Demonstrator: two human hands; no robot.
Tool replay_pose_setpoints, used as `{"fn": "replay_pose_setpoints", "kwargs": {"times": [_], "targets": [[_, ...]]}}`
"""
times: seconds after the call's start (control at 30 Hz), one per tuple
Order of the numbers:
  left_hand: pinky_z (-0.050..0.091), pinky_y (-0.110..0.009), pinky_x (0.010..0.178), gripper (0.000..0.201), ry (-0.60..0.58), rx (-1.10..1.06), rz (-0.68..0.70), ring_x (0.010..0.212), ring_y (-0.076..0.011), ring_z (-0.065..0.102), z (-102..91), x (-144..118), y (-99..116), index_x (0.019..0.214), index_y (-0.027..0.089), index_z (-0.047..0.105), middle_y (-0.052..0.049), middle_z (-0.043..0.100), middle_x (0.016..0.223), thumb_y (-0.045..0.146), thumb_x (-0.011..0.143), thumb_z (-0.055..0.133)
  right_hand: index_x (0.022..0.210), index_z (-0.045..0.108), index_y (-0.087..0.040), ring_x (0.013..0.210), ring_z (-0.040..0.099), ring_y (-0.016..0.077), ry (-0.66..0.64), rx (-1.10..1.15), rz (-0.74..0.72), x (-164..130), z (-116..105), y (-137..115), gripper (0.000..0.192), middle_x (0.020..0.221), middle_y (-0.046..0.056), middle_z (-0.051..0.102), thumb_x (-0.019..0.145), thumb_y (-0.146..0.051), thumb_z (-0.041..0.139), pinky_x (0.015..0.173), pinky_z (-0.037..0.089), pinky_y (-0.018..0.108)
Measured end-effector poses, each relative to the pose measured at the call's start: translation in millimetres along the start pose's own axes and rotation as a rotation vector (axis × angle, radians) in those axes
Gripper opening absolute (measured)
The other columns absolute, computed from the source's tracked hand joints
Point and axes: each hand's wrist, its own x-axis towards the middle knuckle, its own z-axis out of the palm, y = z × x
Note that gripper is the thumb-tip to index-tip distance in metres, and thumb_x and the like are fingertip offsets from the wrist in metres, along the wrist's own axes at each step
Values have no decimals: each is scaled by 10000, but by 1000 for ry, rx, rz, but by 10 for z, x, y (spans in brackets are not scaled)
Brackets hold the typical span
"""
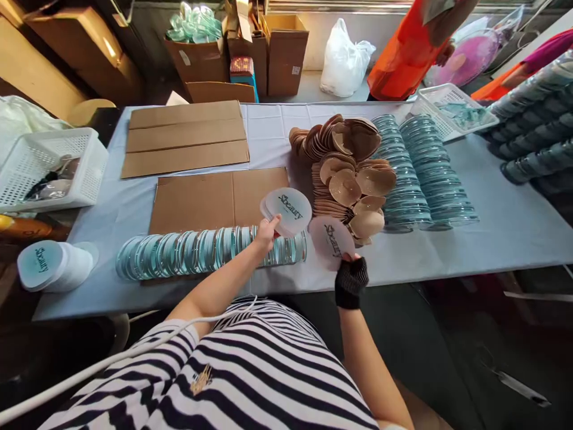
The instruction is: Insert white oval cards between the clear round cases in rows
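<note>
Between thumb and fingers, my left hand grips a small stack of round frosted discs printed with dark lettering. My right hand, in a dark fingerless glove, pinches one similar printed disc by its lower edge. Both hands are raised over the front of the table, the single disc just right of the stack. Below my left forearm lies a long row of clear round cases. Beyond my right hand are piled brown bra cups.
Two rows of clear cases lie right of the cups. Cardboard sheets cover the back left. More printed discs stand at the left edge near a white basket. A person in an orange apron stands across the table.
</note>
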Motion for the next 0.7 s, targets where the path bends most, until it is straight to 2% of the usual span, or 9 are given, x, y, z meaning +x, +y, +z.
{"fn": "replay_pose_setpoints", "kwargs": {"times": [0.03,0.1,0.17,0.27,0.37,0.43,0.53,0.63,0.7], "targets": [[554,-284,666,269,17,-38,-22,728,-188,704,47,88,8,862,152,692,-59,752,791,352,724,808,904,666,-144,757,645,226,-15,-77,-40,-84,-140,139,446,836,131,715,891,-513,416,657,459,304],[565,-290,718,189,8,-98,-60,781,-188,716,148,259,-7,880,145,688,-67,759,832,288,782,764,926,697,-148,691,637,201,-126,-195,-170,-280,-324,332,429,802,112,725,908,-465,408,620,431,276],[570,-286,749,136,-9,-144,-92,823,-185,721,239,391,-71,910,143,691,-70,765,873,243,823,722,938,715,-154,646,621,174,-227,-287,-279,-443,-334,389,427,778,99,730,934,-424,384,596,397,254],[567,-274,825,113,20,-200,-132,900,-172,722,297,490,-197,959,144,691,-65,771,929,201,864,669,994,718,-165,626,608,151,-350,-415,-332,-485,-50,263,416,785,89,737,975,-365,354,577,337,241],[547,-293,924,125,39,-224,-166,976,-174,716,249,516,-262,986,146,691,-69,769,983,188,872,661,1050,693,-172,679,633,158,-550,-535,-318,-302,346,35,375,850,101,743,1000,-330,358,589,309,237],[532,-318,969,132,28,-232,-177,1015,-183,709,200,521,-267,996,149,691,-74,766,1011,192,874,662,1079,662,-161,727,653,171,-686,-601,-296,-153,507,-95,376,888,118,738,1017,-345,340,599,309,237],[522,-335,996,128,28,-247,-165,1052,-192,699,162,525,-260,994,145,691,-83,760,1047,189,879,657,1159,587,-166,737,667,187,-812,-647,-209,-26,518,-206,400,861,104,723,1028,-408,297,609,333,247],[514,-347,1014,128,19,-249,-160,1082,-205,689,171,521,-259,990,134,693,-97,757,1062,185,877,661,1178,549,-194,738,675,196,-871,-672,-114,-21,458,-244,360,883,88,718,1023,-399,296,630,372,263],[511,-361,1023,123,10,-240,-167,1091,-213,686,186,509,-256,987,128,692,-98,761,1039,182,886,646,1166,557,-204,778,679,202,-886,-664,-107,-44,501,-253,322,936,95,719,1017,-353,315,659,396,274]]}}
